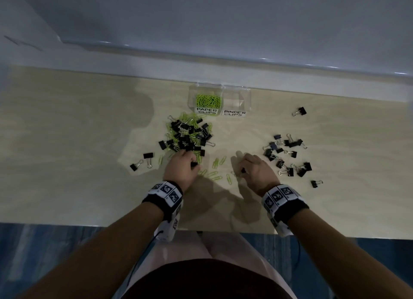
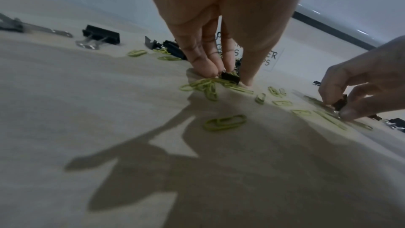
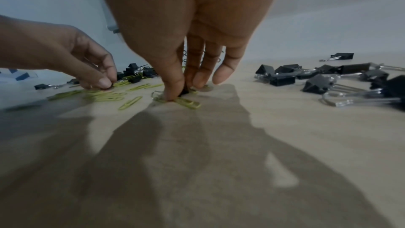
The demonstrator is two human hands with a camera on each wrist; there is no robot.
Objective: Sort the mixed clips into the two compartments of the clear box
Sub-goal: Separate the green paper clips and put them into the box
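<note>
A clear two-compartment box stands at the table's far edge; its left half, labelled PAPER CLIPS, holds green paper clips, and its right half, labelled BINDER CLIPS, looks bare. A mixed pile of black binder clips and green paper clips lies just in front of it. My left hand pinches a black binder clip at the pile's near edge. My right hand pinches another black binder clip low over loose green paper clips.
A group of black binder clips lies to the right of my right hand, with one stray farther back. Two binder clips lie left of the pile. The wooden table ends at a wall behind.
</note>
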